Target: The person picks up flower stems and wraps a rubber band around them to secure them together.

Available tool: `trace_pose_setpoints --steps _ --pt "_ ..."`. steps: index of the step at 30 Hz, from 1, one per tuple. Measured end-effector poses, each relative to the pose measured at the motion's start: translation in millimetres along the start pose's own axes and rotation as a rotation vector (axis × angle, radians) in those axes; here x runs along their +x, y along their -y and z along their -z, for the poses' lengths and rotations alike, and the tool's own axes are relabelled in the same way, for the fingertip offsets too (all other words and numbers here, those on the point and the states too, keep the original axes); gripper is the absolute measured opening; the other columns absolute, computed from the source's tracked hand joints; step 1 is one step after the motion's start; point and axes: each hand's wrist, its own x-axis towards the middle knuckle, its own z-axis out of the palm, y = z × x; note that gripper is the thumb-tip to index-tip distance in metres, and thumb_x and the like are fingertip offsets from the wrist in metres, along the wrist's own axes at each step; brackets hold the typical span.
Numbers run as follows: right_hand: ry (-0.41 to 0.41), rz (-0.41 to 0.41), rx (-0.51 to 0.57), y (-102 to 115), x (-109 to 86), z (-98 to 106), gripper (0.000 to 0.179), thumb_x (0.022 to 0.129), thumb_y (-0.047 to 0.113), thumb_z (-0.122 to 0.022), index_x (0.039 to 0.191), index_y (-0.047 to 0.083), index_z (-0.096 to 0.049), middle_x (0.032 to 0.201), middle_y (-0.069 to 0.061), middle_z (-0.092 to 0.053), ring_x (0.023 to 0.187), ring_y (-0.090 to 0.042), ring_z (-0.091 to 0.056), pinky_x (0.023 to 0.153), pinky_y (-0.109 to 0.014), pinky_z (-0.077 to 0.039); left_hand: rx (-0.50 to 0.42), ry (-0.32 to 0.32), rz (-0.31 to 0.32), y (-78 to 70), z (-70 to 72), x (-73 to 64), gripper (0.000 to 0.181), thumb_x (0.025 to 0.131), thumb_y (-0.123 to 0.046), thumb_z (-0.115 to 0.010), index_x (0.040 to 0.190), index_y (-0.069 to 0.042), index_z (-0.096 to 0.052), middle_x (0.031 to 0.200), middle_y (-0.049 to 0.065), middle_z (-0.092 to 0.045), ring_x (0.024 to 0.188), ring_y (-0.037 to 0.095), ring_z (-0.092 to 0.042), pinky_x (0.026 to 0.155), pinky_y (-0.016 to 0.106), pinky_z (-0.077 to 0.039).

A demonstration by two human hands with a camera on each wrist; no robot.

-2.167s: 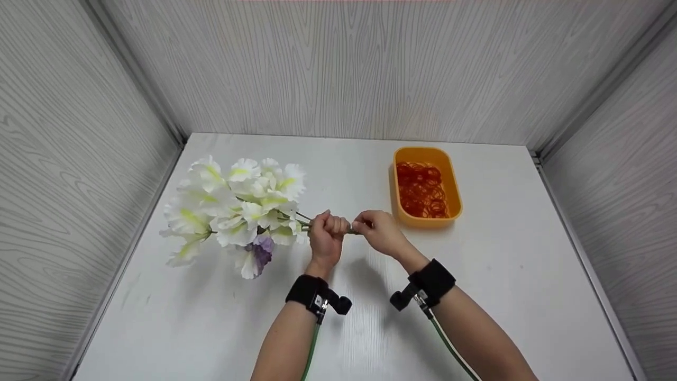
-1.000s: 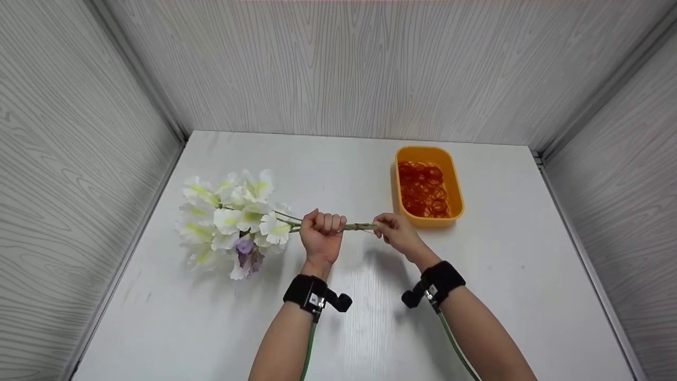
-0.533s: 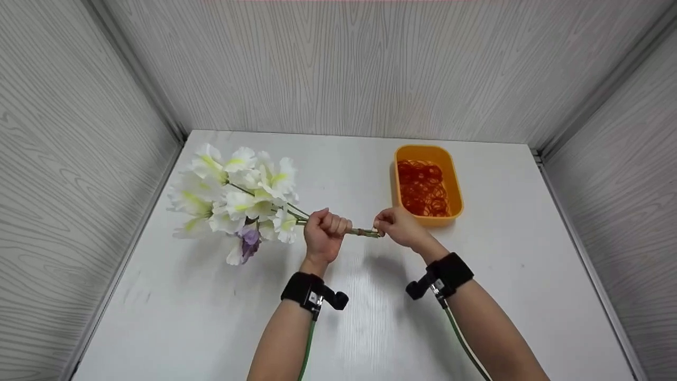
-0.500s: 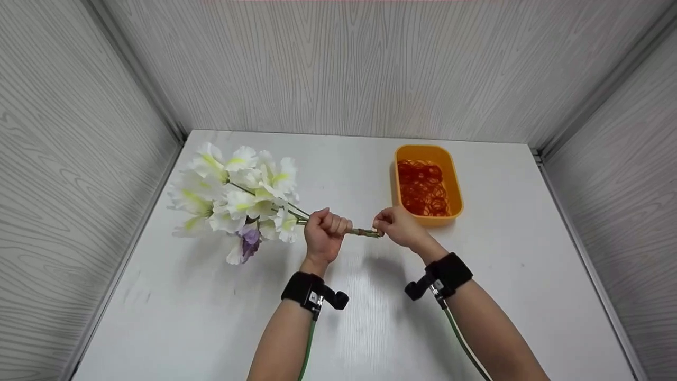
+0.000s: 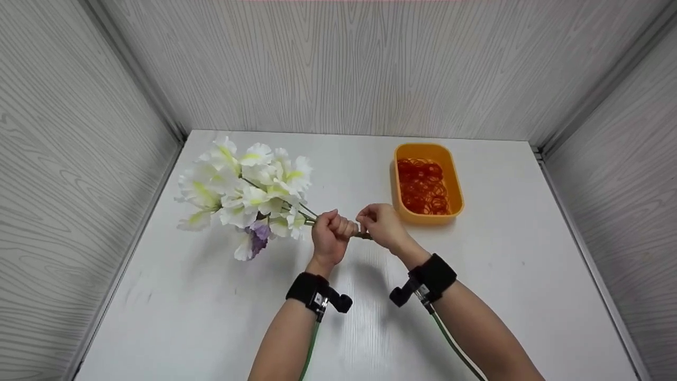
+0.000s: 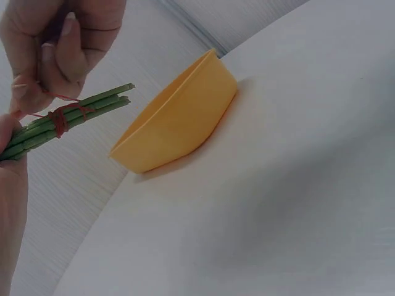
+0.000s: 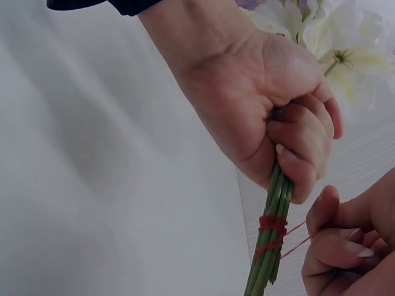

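My left hand (image 5: 330, 238) grips a bunch of white artificial flowers (image 5: 259, 196), one of them purple (image 5: 258, 233), by its green stems (image 7: 281, 185). The blossoms point left, and the cut ends stick out to the right of the fist. Around those stems a red rubber band (image 7: 271, 223) is wound several times, seen in both wrist views. A loop of it stretches away from the bundle to my right hand (image 5: 385, 226), whose thumb and fingers pinch it just beside the stem ends. The stems inside my left fist are hidden.
A yellow-orange tub (image 5: 456, 190) with a heap of red rubber bands (image 5: 423, 185) stands on the white table (image 5: 502, 254), right behind my right hand. Pale wood-grain panels (image 5: 338, 69) enclose the table at the back and both sides.
Since half a second ago my right hand has moved left, close to my left fist, drawing the band along the stems. The bunch has shifted slightly right. The tub has stayed put.
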Motion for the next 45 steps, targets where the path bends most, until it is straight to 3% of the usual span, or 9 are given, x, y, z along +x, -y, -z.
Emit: trace_pose_setpoints --steps 7,14,22,27,33,36,40,43,45 --pt "-0.03 0.037 0.007 10 0.0 -3 0.009 0.096 0.002 -0.059 0.091 0.0 -0.066 0.07 -0.003 -0.056 0.064 -0.013 -0.053 0.06 -0.027 -0.052 -0.059 -0.036 -0.01 4.4 -5.1 2.6 0.04 0.097 -0.008 -0.021 0.057 -0.013 -0.018 0.057 -0.001 -0.013 0.052 0.014 -0.012 0.058 0.032 -0.016" --pt "-0.008 0.172 -0.004 7 -5.8 -5 0.008 0.098 0.004 -0.059 0.092 0.001 -0.063 0.079 -0.005 -0.064 0.077 -0.02 -0.062 0.071 -0.03 -0.05 -0.095 -0.108 -0.121 -0.4 -4.3 6.7 0.041 0.1 -0.009 -0.019 0.059 -0.012 -0.019 0.059 0.0 -0.016 0.052 0.014 -0.02 0.057 0.031 -0.02" --pt "-0.039 0.279 -0.121 1 -9.2 -7 0.007 0.096 -0.001 -0.058 0.091 0.002 -0.063 0.078 -0.003 -0.065 0.072 -0.014 -0.059 0.066 -0.029 -0.046 -0.109 -0.141 -0.162 -3.8 -0.5 8.2 0.041 0.1 -0.008 -0.02 0.06 -0.012 -0.02 0.06 0.001 -0.015 0.054 0.016 -0.021 0.059 0.031 -0.024" --pt "-0.043 0.368 -0.165 -3 -17.4 -12 0.007 0.095 -0.004 -0.057 0.098 0.002 -0.06 0.085 -0.005 -0.068 0.063 -0.012 -0.051 0.057 -0.026 -0.04 -0.141 -0.146 -0.216 -10.1 1.3 11.6 0.039 0.101 -0.008 -0.019 0.062 -0.011 -0.018 0.061 0.001 -0.014 0.055 0.017 -0.02 0.06 0.029 -0.028" --pt "-0.067 0.508 -0.117 -17 -30.0 -22 0.024 0.092 -0.011 -0.055 0.112 0.001 -0.053 0.103 -0.006 -0.07 0.069 -0.013 -0.054 0.059 -0.026 -0.043 -0.272 -0.159 -0.26 -18.9 -1.5 14.8 0.038 0.101 -0.01 -0.018 0.064 -0.011 -0.016 0.062 0.001 -0.013 0.057 0.017 -0.019 0.062 0.029 -0.026" --pt "-0.071 0.48 -0.024 -26 -33.5 -25 0.031 0.091 -0.012 -0.055 0.119 0.001 -0.053 0.108 -0.005 -0.069 0.071 -0.016 -0.054 0.059 -0.025 -0.043 -0.345 -0.178 -0.274 -21.8 -3.8 16.3 0.038 0.101 -0.011 -0.019 0.063 -0.011 -0.016 0.061 0.001 -0.014 0.056 0.017 -0.019 0.062 0.029 -0.023" --pt "-0.085 0.346 0.06 -37 -31.3 -26 0.034 0.092 -0.009 -0.057 0.124 0.002 -0.059 0.108 -0.004 -0.07 0.077 -0.016 -0.057 0.061 -0.026 -0.043 -0.397 -0.204 -0.277 -23.3 -5.5 17.8 0.038 0.1 -0.011 -0.021 0.063 -0.011 -0.016 0.059 0.001 -0.015 0.056 0.017 -0.019 0.062 0.029 -0.022" --pt "-0.099 0.304 0.01 -38 -27.4 -25 0.032 0.091 -0.006 -0.06 0.12 0.003 -0.066 0.103 -0.001 -0.071 0.077 -0.015 -0.057 0.066 -0.028 -0.045 -0.41 -0.238 -0.264 -24.5 -6.4 18.3 0.039 0.101 -0.011 -0.02 0.062 -0.011 -0.016 0.059 0.001 -0.014 0.056 0.017 -0.018 0.061 0.029 -0.022" --pt "-0.125 0.342 -0.081 -37 -25.5 -24 0.028 0.09 -0.006 -0.062 0.114 0.006 -0.07 0.099 0.002 -0.071 0.077 -0.015 -0.055 0.067 -0.029 -0.045 -0.411 -0.254 -0.255 -25.1 -7.6 18.2 0.04 0.101 -0.011 -0.017 0.062 -0.011 -0.017 0.059 0.001 -0.014 0.056 0.017 -0.018 0.061 0.029 -0.023"
